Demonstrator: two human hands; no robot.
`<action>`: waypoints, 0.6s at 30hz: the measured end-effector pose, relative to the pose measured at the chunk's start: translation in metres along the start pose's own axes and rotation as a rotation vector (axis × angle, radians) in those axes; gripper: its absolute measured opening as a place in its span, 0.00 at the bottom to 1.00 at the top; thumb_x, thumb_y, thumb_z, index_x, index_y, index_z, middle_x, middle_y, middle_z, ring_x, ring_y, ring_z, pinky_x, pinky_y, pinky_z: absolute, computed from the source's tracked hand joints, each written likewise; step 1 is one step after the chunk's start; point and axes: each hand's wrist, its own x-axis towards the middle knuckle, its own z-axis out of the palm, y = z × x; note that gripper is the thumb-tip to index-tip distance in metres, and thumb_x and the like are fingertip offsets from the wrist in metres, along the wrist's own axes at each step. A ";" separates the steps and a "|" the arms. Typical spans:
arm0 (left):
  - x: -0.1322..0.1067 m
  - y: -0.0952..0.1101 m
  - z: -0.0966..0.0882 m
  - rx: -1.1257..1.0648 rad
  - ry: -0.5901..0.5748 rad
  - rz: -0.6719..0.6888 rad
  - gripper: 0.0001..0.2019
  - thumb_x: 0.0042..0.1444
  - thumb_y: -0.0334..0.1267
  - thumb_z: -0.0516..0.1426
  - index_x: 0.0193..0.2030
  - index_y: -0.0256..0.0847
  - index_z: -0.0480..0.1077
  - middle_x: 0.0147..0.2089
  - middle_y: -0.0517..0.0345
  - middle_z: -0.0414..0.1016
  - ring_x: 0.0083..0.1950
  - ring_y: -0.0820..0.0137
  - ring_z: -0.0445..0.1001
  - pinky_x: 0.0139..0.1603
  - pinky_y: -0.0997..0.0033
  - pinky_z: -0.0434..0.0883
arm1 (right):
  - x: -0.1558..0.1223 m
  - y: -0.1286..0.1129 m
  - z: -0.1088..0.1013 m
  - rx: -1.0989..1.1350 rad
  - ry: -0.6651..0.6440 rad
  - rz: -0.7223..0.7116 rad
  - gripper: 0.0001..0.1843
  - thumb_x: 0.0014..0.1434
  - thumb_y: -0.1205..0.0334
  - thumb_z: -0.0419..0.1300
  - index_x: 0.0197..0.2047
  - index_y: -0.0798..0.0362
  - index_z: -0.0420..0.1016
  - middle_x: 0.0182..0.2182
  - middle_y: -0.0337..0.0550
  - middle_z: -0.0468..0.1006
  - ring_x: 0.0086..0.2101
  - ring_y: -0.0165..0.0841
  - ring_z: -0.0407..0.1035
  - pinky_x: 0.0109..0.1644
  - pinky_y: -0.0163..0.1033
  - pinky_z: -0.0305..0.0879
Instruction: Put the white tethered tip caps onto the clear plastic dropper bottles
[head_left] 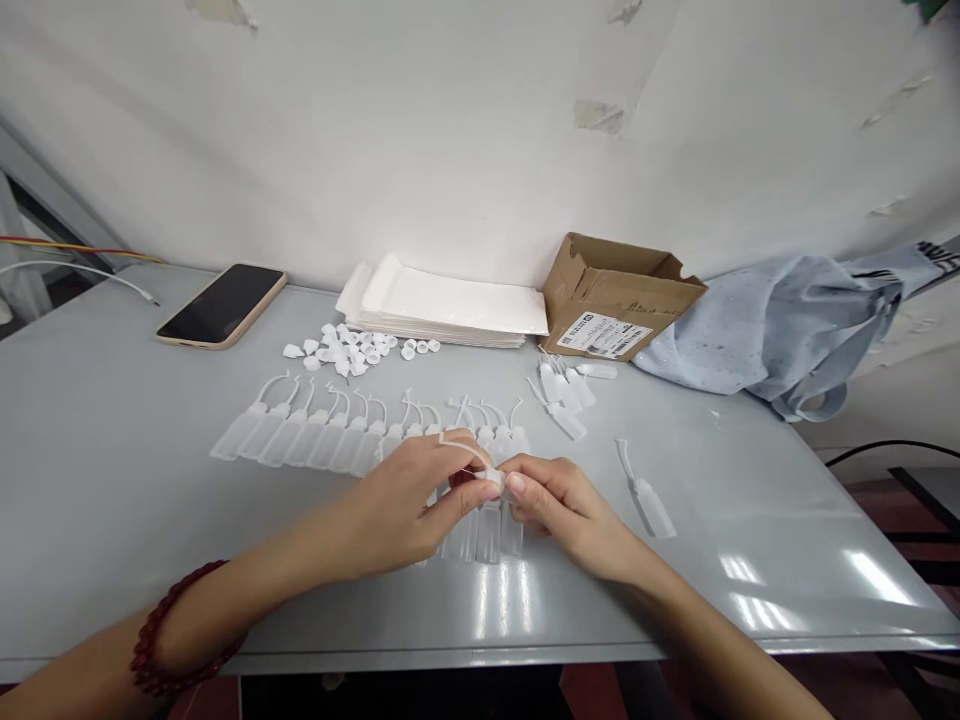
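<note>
Between the fingertips of both hands is a small translucent squeeze bottle (493, 477) with a thin bent spout. My left hand (409, 505) pinches it near the neck, the spout curving up over the fingers. My right hand (574, 510) is closed on its other end, which is mostly hidden. Beneath and behind the hands lies a row of similar bottles with bent spouts (322, 437), partly covered by my left hand. To the right of my right hand lies a single bottle (652, 508). Several more bottles (564, 395) lie loosely in front of the cardboard box.
White caps (349, 348) are heaped beyond the bottle row. Behind them lies a stack of white envelopes (457, 300), beside an open cardboard box (611, 310). A phone (223, 305) rests at the left back; a light blue cloth bag (765, 320) slumps at the right against the wall.
</note>
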 end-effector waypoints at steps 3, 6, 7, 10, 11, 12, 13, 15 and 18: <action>-0.002 -0.006 0.002 0.096 0.044 0.199 0.07 0.64 0.30 0.50 0.35 0.37 0.66 0.37 0.56 0.71 0.40 0.71 0.66 0.40 0.71 0.65 | 0.002 0.002 -0.002 0.257 -0.056 0.142 0.20 0.64 0.47 0.51 0.27 0.54 0.62 0.18 0.29 0.51 0.18 0.22 0.43 0.20 0.31 0.43; -0.001 -0.010 0.003 0.195 0.099 0.362 0.07 0.65 0.28 0.48 0.38 0.35 0.66 0.38 0.53 0.70 0.40 0.69 0.64 0.42 0.68 0.66 | 0.004 0.004 -0.004 0.457 -0.154 0.228 0.21 0.63 0.46 0.51 0.28 0.54 0.63 0.17 0.26 0.47 0.17 0.21 0.37 0.19 0.31 0.37; -0.001 -0.010 0.002 0.202 0.110 0.378 0.06 0.65 0.28 0.49 0.39 0.35 0.66 0.38 0.53 0.70 0.41 0.69 0.64 0.43 0.68 0.66 | 0.004 0.003 -0.004 0.483 -0.178 0.235 0.21 0.63 0.45 0.51 0.28 0.54 0.63 0.17 0.25 0.46 0.17 0.21 0.37 0.19 0.31 0.37; 0.000 -0.007 -0.001 0.153 0.076 0.246 0.04 0.64 0.32 0.52 0.39 0.37 0.67 0.37 0.56 0.71 0.39 0.71 0.67 0.40 0.71 0.65 | 0.002 0.000 -0.004 0.364 -0.124 0.165 0.21 0.63 0.45 0.50 0.28 0.54 0.63 0.18 0.27 0.48 0.18 0.22 0.40 0.20 0.31 0.40; 0.001 -0.006 -0.002 0.134 0.043 0.173 0.06 0.64 0.35 0.52 0.37 0.38 0.67 0.34 0.59 0.70 0.37 0.72 0.67 0.38 0.73 0.64 | 0.001 -0.001 -0.003 0.249 -0.074 0.107 0.20 0.64 0.47 0.50 0.28 0.54 0.63 0.18 0.28 0.50 0.19 0.23 0.43 0.21 0.32 0.43; 0.001 -0.004 -0.003 0.121 0.008 0.103 0.09 0.65 0.36 0.51 0.33 0.38 0.66 0.31 0.61 0.69 0.34 0.74 0.66 0.35 0.74 0.63 | 0.000 -0.002 -0.002 0.113 -0.019 0.042 0.19 0.64 0.49 0.50 0.29 0.54 0.64 0.19 0.30 0.53 0.19 0.24 0.47 0.23 0.32 0.47; 0.002 -0.002 -0.003 0.109 -0.022 0.047 0.13 0.65 0.38 0.50 0.29 0.38 0.65 0.28 0.63 0.66 0.31 0.75 0.65 0.32 0.75 0.62 | -0.001 -0.002 -0.001 -0.025 0.030 -0.024 0.18 0.65 0.51 0.49 0.30 0.54 0.66 0.19 0.31 0.56 0.20 0.25 0.50 0.25 0.33 0.49; 0.002 0.001 -0.003 0.078 -0.061 -0.013 0.18 0.66 0.39 0.47 0.24 0.38 0.60 0.24 0.65 0.61 0.27 0.76 0.61 0.29 0.75 0.59 | -0.002 -0.002 0.001 -0.229 0.089 -0.126 0.15 0.65 0.54 0.48 0.32 0.53 0.67 0.20 0.34 0.60 0.21 0.26 0.55 0.27 0.34 0.53; 0.002 0.002 0.001 0.045 -0.108 -0.048 0.18 0.66 0.40 0.45 0.24 0.38 0.58 0.25 0.65 0.60 0.27 0.76 0.60 0.28 0.75 0.58 | -0.003 0.001 0.002 -0.315 0.099 -0.182 0.15 0.66 0.56 0.46 0.32 0.53 0.67 0.19 0.33 0.60 0.20 0.26 0.55 0.26 0.33 0.53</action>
